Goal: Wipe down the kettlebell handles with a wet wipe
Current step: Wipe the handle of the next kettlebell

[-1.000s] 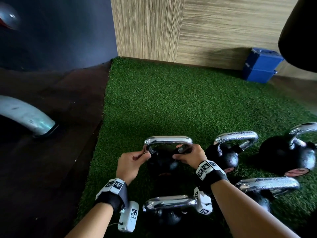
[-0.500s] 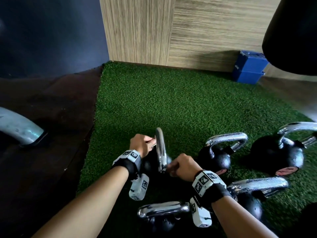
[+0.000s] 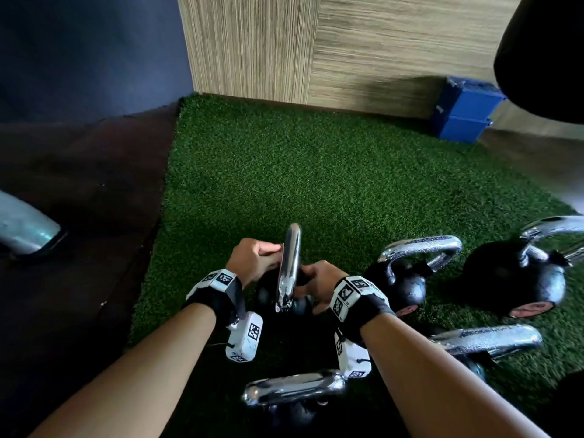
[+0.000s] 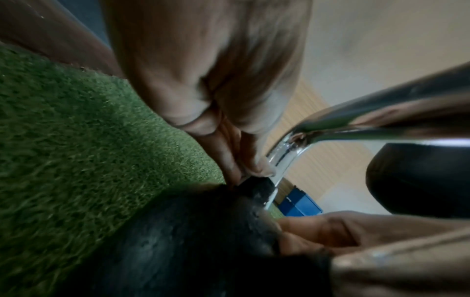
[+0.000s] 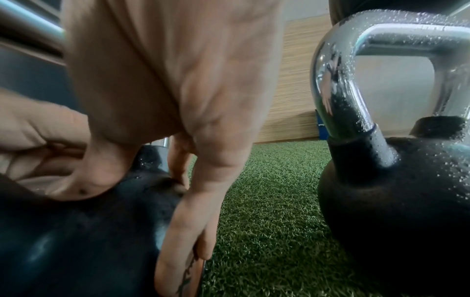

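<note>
On the green turf (image 3: pixel 316 172), my left hand (image 3: pixel 252 262) pinches the chrome handle (image 3: pixel 289 267) of the kettlebell (image 4: pixel 193 237) between curled fingers (image 4: pixel 254 166), my right hand (image 3: pixel 319 279) cupping its black body, fingers curled.

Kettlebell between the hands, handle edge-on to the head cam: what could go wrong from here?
1. Both hands, left hand and right hand, grip low beside the chrome handle; fingers could get pinched if the kettlebell rolls on the turf.
2. The neighbouring kettlebell sits close on the right; turning could knock it.
3. No wet wipe is visible, so the handle may go unwiped.
</note>
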A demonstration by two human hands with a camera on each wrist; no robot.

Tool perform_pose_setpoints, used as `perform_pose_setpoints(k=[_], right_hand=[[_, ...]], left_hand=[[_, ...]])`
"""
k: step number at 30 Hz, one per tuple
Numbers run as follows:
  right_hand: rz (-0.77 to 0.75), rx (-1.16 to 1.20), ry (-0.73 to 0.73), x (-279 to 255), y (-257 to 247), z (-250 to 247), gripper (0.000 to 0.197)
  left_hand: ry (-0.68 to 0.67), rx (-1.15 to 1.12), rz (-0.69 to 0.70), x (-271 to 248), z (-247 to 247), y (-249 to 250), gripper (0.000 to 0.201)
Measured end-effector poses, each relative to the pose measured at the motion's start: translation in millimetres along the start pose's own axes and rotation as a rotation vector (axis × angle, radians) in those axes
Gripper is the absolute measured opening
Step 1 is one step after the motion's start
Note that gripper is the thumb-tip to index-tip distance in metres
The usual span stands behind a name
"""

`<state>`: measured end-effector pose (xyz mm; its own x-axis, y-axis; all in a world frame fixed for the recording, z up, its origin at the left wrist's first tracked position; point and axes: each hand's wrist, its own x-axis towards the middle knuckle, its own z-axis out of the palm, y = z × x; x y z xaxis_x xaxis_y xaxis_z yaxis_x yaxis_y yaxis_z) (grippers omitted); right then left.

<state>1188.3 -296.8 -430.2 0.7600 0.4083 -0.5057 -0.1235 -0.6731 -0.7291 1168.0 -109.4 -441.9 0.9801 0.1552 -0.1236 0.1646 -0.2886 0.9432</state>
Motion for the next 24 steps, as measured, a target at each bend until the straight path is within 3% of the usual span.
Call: perform_pose_setpoints(k=[6,9,12,16,19,24], right_hand=[[0.018,0.077,-0.01,5.6,7.0,0.4,0.027],[0.018,0.101,-0.014,8.7,9.0,2.2,0.054],[0.011,0.137,0.005,12.5,13.6,5.6,0.072],[-0.003,0.177,-0.014,12.6,17.3,5.2,0.064],[-0.009,0.133,-0.004,13.6,16.3,3.4,0.046],[-0.015,0.16,-0.014,12.7,19.0,3.9,0.043]], left_hand=[[0.137,0.045,0.067,4.8,1.4,14.3,0.027],[0.112,0.178,0.089,6.4,-1.6,18.5,0.027],[0.061,-0.104,0.104,9.5,-7.9,27.4,0.028],[-0.038,-0.409,0.075,3.1,-11.4,28.4,0.029],[-0.072,-0.489,0.074,1.5,-16.6,29.8,0.023],[-0.142,-0.506,0.047,-6.4,-22.6,23.9,0.036]])
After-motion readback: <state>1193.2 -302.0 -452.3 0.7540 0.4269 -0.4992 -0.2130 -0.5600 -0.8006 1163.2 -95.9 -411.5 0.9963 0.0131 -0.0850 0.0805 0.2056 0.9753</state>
